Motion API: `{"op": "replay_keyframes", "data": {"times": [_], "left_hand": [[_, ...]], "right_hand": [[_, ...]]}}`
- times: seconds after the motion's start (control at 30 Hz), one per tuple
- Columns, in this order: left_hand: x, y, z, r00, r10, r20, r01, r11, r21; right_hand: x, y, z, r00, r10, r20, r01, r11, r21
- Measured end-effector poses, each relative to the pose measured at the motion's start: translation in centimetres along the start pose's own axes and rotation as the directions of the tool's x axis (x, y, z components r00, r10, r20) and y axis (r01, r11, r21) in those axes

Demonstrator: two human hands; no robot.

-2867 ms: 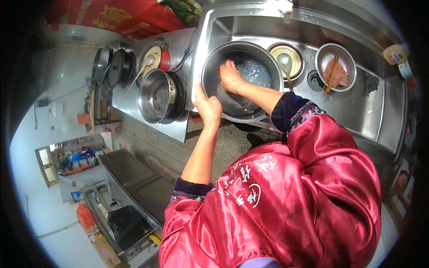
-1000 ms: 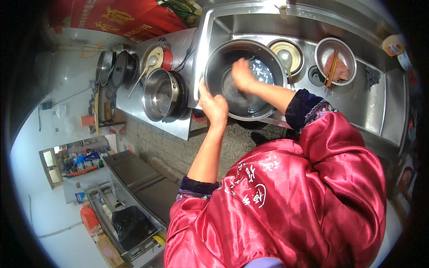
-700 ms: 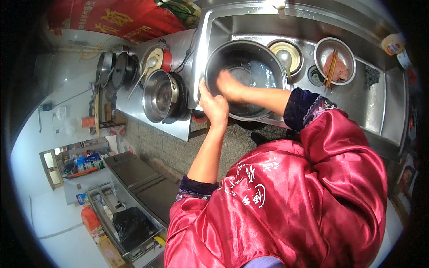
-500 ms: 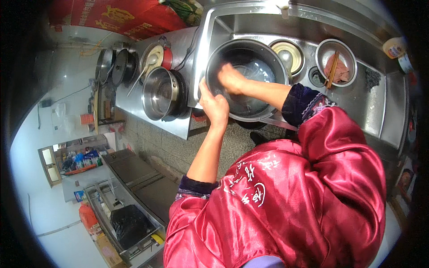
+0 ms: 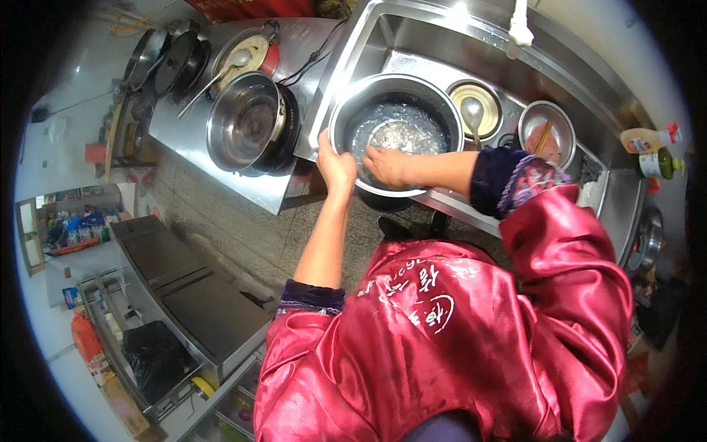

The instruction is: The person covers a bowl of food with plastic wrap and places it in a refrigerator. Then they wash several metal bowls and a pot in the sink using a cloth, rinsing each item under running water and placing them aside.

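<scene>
A deep round metal pot (image 5: 448, 110) stands at the left of the sink with moving, splashing water (image 5: 401, 132) in it. My left hand (image 5: 336, 168) grips its rim at the near left. Inside the pot, my right hand (image 5: 388, 166) is down by the near wall, its fingers bent and pressed together. Whether anything lies under those fingers is hidden. Just right of the pot is a cream-coloured bowl (image 5: 492, 110) with a metal ladle (image 5: 473, 118) in it.
A metal bowl (image 5: 526, 118) holding pink meat (image 5: 541, 136) and chopsticks (image 5: 543, 135) sits farther right in the sink (image 5: 353, 59). The tap (image 5: 521, 33) hangs at the back. Bottles (image 5: 655, 163) stand at the right edge. On the left counter rests an empty pan (image 5: 247, 121).
My right hand has moved from the pot's left side toward its near wall, and the water is now stirred up. My left hand stays on the rim. The view has shifted.
</scene>
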State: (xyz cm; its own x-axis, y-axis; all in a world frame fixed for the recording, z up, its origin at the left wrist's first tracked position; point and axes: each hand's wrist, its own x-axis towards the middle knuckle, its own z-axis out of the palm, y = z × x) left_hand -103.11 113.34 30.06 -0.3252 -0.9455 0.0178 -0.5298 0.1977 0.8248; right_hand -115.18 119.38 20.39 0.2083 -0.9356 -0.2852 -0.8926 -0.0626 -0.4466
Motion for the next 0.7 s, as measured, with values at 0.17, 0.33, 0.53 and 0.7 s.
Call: {"op": "replay_keyframes", "data": {"times": [0.17,0.33,0.53,0.7], "left_hand": [[-0.5,0.3,-0.3,0.997,0.052,0.058,-0.049,0.998,-0.041],[-1.1,0.2,0.9,0.997,-0.029,0.070,0.035,0.996,-0.083],[-1.8,-0.1,0.5,0.999,0.002,0.054,0.001,0.998,-0.067],[-1.9,0.6,1.0,0.999,-0.008,0.047,0.011,0.998,-0.057]], "right_hand": [[0.5,3.1,-3.3,0.934,0.237,-0.266,-0.283,0.948,-0.149],[-3.9,1.0,-0.4,0.879,0.350,0.324,-0.354,0.934,-0.048],[0.2,0.4,-1.8,0.929,0.127,-0.348,-0.162,0.984,-0.074],[-4.7,3.7,-2.2,0.951,0.291,0.102,-0.263,0.938,-0.224]]}}
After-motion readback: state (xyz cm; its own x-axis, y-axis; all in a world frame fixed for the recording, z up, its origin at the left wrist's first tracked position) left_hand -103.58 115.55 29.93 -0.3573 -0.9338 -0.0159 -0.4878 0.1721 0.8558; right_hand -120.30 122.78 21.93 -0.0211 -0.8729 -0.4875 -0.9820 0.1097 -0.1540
